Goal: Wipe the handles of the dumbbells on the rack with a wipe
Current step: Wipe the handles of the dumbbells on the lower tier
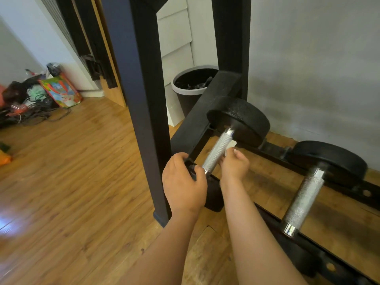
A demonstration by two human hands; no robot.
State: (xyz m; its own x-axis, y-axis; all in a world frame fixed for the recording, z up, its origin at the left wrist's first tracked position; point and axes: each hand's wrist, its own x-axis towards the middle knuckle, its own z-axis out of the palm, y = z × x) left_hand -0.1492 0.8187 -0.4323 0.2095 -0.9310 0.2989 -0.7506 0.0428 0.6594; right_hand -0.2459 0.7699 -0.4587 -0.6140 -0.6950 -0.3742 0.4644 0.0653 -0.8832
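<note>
Reaching down, the left hand (183,182) curls its fingers around the near black end of the first dumbbell (243,120). The right hand (234,165) pinches one white wipe (230,145) against its silver handle (218,151). The second dumbbell (304,199) lies to the right. Both dumbbells rest on one black rack (197,124). One black bin (186,99) stands behind.

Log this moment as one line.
left hand grips dumbbell near end | right hand holds wipe against handle | second dumbbell untouched

I see open room between left handle (218,150) and right handle (304,200) (well apart); the post (148,120) crowds the left one.
</note>
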